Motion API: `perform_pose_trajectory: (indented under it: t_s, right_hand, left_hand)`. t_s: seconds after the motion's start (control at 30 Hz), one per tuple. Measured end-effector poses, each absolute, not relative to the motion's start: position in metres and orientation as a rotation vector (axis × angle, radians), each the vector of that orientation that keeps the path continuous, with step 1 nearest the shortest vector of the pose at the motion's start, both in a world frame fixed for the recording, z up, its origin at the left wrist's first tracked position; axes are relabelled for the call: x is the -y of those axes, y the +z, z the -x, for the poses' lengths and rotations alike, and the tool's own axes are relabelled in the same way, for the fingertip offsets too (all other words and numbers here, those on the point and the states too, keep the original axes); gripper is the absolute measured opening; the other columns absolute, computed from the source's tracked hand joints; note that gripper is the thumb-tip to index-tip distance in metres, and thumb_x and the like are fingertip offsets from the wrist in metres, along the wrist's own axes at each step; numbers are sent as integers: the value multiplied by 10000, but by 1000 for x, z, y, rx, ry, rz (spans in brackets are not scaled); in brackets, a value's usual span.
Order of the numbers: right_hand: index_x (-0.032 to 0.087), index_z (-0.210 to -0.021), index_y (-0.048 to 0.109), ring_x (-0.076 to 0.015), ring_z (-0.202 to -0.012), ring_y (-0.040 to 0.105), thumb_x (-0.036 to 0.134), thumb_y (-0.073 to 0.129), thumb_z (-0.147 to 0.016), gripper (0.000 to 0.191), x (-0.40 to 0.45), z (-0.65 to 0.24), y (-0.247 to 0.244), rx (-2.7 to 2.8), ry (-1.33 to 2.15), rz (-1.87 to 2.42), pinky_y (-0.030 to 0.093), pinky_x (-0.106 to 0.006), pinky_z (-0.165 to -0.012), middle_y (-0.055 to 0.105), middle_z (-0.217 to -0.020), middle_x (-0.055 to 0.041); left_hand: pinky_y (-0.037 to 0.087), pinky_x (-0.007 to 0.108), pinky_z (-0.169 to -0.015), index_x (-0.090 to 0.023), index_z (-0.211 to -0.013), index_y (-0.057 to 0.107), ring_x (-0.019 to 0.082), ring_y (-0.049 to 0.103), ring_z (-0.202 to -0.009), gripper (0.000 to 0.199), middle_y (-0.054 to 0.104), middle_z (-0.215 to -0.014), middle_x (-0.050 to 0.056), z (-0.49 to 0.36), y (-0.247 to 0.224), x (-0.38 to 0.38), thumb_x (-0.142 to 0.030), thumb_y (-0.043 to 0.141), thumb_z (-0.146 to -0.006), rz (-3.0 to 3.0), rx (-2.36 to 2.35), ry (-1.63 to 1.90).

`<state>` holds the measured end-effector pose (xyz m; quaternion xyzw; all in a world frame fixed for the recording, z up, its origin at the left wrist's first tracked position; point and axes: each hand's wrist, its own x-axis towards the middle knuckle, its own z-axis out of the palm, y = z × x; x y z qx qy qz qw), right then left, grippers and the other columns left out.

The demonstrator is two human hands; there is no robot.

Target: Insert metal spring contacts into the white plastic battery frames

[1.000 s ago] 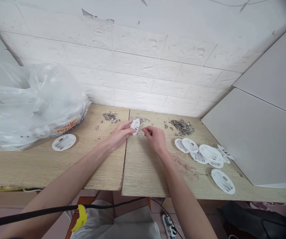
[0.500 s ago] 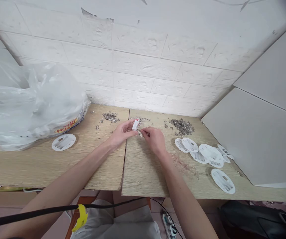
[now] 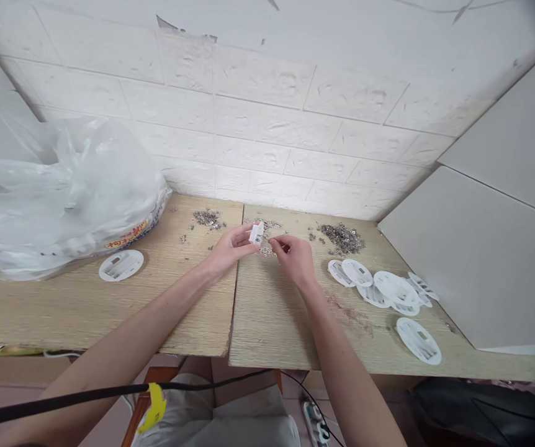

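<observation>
You had bright, cool, fairly even light over the wooden tabletop [image 3: 277,316], its source out of view. The white wall [image 3: 272,130] looked pale and slightly washed out, while glossy highlights streaked the clear plastic bag [image 3: 85,167]. Soft shadows lay beside your right forearm [image 3: 337,354] and below your hands; under the table's edge the view was dimmer, and the dark item [image 3: 476,406] at lower right lost most detail. Your wide lens tilted and stretched lines toward the sides, and blackness crept into the upper right corner. The white piece [image 3: 256,234] and metal bits [image 3: 342,238] were too small to show fine detail.
</observation>
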<state>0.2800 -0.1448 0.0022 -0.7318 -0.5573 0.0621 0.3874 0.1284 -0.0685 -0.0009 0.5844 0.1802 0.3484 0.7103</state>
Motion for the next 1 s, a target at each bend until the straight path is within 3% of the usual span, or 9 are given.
perform_pose_trajectory:
  t_s: [0.77,1.0]
  right_hand:
    - [180,-714,690,-125,-565,506,304,502,-873,275,145,-279,2,1431,130,1923,302,-236,-562,655,-660,-17]
    - [192,-777,716,-139,-640,562,274,511,-871,240,146,-275,4,1477,122,1959,326,-235,-599,693,-750,-35]
  left_hand:
    - [340,403,-1047,-194,-1210,583,238,529,-1171,552,625,-1218,88,-128,-2,69,-198,724,-677,-1328,-400,760]
    - [352,418,-1041,-187,-1197,580,241,548,-1145,548,632,-1200,94,-129,-1,74,-213,740,-673,-1413,-438,710]
